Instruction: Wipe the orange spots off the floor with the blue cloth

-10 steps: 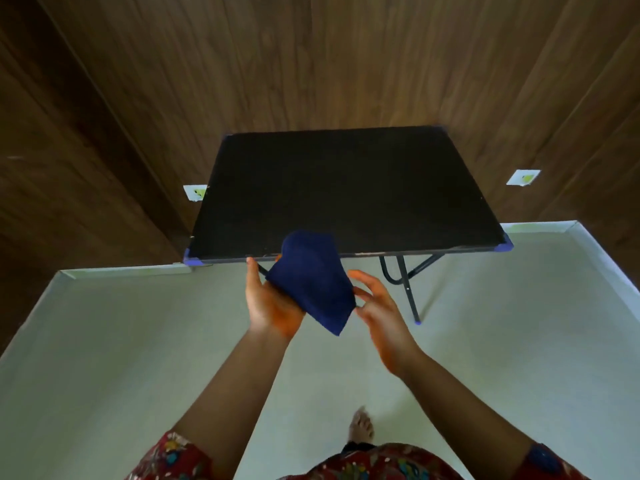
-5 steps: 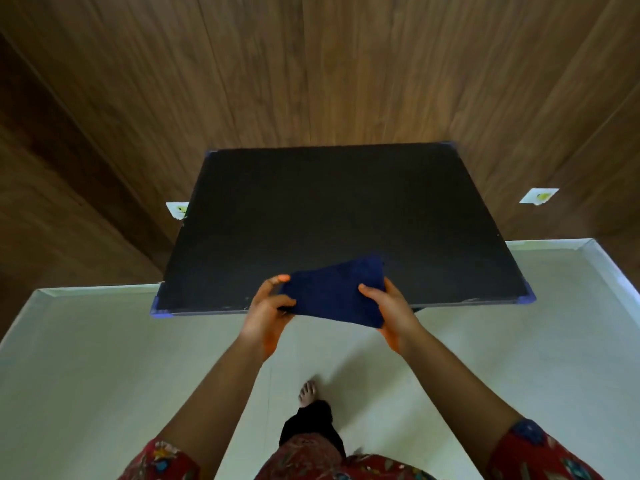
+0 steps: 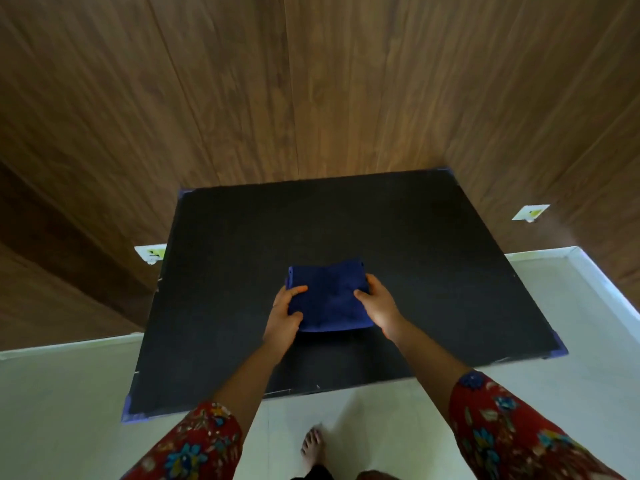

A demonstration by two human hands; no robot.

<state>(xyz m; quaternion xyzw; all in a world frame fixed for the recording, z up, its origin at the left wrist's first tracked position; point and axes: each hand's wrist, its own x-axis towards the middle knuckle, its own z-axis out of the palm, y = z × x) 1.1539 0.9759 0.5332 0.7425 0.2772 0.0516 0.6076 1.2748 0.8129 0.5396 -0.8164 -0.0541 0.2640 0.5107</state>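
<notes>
The blue cloth (image 3: 329, 299) is folded into a flat rectangle over the middle of the black table top (image 3: 433, 271). My left hand (image 3: 285, 315) grips its left edge, thumb on top. My right hand (image 3: 379, 306) holds its right edge. Whether the cloth rests on the table or hovers just above it I cannot tell. The pale floor (image 3: 69, 410) in view shows no orange spots.
The table fills the centre, with blue tape at its corners (image 3: 557, 349). Wood-panelled walls (image 3: 311, 98) stand behind it, with white wall sockets at left (image 3: 150, 252) and right (image 3: 530, 212). My bare foot (image 3: 313, 448) is on the floor near the table's front edge.
I have stepped closer to the table. The cloth went from bunched in my left hand to folded flat between both hands, and moved forward over the table's middle.
</notes>
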